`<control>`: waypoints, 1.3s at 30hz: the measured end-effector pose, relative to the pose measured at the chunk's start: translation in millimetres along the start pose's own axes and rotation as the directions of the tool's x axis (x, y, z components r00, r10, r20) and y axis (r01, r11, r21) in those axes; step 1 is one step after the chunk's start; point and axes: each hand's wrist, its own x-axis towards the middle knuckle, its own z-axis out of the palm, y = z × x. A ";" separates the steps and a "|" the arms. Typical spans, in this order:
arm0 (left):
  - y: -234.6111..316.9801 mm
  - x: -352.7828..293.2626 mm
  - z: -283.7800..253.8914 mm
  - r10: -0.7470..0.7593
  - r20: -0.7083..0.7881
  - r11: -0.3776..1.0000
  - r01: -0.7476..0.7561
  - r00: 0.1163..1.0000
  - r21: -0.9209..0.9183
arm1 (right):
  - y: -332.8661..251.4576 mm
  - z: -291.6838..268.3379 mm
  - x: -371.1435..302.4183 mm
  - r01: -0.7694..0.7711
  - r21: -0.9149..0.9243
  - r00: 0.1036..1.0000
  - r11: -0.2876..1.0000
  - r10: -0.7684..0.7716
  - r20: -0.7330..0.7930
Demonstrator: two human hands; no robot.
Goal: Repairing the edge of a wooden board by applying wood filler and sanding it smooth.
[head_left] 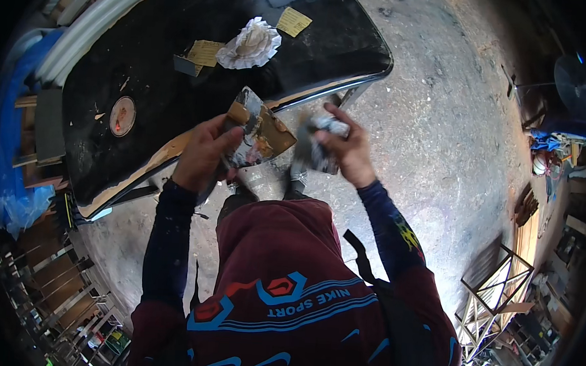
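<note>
My left hand (pixel 204 152) is closed round the edge of a stiff, flat brown-and-grey piece (pixel 261 137), crusted with white and dark smears; its exact kind is unclear. To the right, my right hand (pixel 354 150) grips a grey, flat, white-smeared piece (pixel 321 159), too blurred to name. The two pieces are apart, held over the front edge of a glossy black tabletop (pixel 170 108). On that top, beyond my hands, lies a ruffled white wad (pixel 251 44), with yellow paper pieces (pixel 294 22) around it. A small round whitish disc (pixel 122 116) rests at the left.
The tabletop's worn brown edge curves just ahead of my body. Concrete floor (pixel 437 125) stretches to the right. Blue plastic sheeting (pixel 12 172) and wood pieces crowd the left side. A metal frame (pixel 498 279) stands at the lower right, and a fan (pixel 574 83) at the far right.
</note>
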 end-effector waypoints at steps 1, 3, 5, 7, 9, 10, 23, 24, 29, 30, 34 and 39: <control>4.9 -0.3 1.4 -0.005 -0.004 1.000 0.005 1.000 0.001 | -13.5 -3.7 -2.5 -0.035 0.060 0.995 0.998 0.040 -0.091; 12.2 1.5 8.8 -0.066 -0.028 0.940 0.072 0.997 0.333 | -7.4 -3.9 5.5 0.136 0.373 0.981 0.918 -0.072 -0.181; -1.8 7.5 3.5 0.019 -0.056 0.933 0.002 0.998 0.361 | -33.7 6.9 -7.6 0.071 0.059 0.993 0.996 -0.065 -0.096; 3.0 18.7 -2.4 -0.023 -0.023 0.904 0.030 0.999 0.427 | -23.7 10.2 -17.9 0.452 -0.201 0.876 0.869 -0.389 0.287; 7.5 23.9 -16.1 -0.021 -0.041 0.914 0.036 0.999 0.404 | -7.5 -12.6 -21.5 0.249 -0.311 0.896 0.917 -0.096 0.433; 11.5 25.9 -21.1 -0.008 -0.082 0.880 0.046 0.997 0.473 | -4.0 -19.8 -18.6 0.459 -0.483 0.870 0.746 -0.265 0.417; 39.8 46.9 3.1 -0.073 0.034 0.709 0.028 0.997 0.705 | -49.5 5.9 10.6 0.696 -0.718 0.702 -0.002 -0.208 0.681; 39.3 49.0 1.5 -0.098 0.033 0.702 0.046 0.995 0.711 | -47.1 10.8 9.4 0.698 -0.715 0.707 0.020 -0.177 0.685; 32.4 59.8 -21.6 -0.134 0.056 0.684 0.052 0.989 0.728 | -22.0 33.4 6.0 0.731 -0.662 0.682 0.165 -0.125 0.721; 32.3 64.5 -29.8 -0.108 0.000 0.729 0.079 0.994 0.680 | -19.8 36.5 4.9 0.732 -0.657 0.679 0.181 -0.116 0.725; 60.1 107.4 -74.2 -0.064 -0.091 0.846 0.103 0.994 0.524 | 33.6 30.1 9.0 0.505 -0.692 0.863 0.516 -0.266 0.430; 17.8 198.2 -135.8 -0.200 0.122 0.924 0.146 0.972 0.354 | 59.9 52.6 30.3 -0.047 -0.135 0.958 0.990 0.006 -0.288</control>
